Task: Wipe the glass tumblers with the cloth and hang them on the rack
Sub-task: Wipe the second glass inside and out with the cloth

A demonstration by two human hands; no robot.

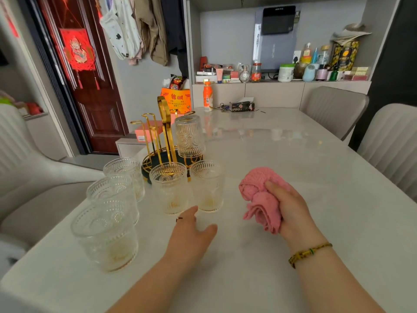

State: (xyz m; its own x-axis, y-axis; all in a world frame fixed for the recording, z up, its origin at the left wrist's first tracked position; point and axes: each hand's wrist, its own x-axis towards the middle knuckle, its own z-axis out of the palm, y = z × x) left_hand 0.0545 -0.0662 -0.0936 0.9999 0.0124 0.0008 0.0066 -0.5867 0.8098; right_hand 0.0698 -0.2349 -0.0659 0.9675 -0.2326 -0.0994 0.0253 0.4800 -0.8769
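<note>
While right hand (293, 213) clutches cloth (259, 193), left hand (191, 231) hovers near tumbler (207, 186).

Head-worn wide view, forward and down, close over the table (293, 166).

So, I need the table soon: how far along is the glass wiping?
Done: one tumbler hangs upside down on the gold rack. In hand: the right hand grips the pink cloth; the left hand is open. Left: five tumblers stand upright on the table.

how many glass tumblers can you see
6 tumblers: one upside down on the gold rack; two upright before it; three in a row at the left of the table. None looks hidden.
</note>
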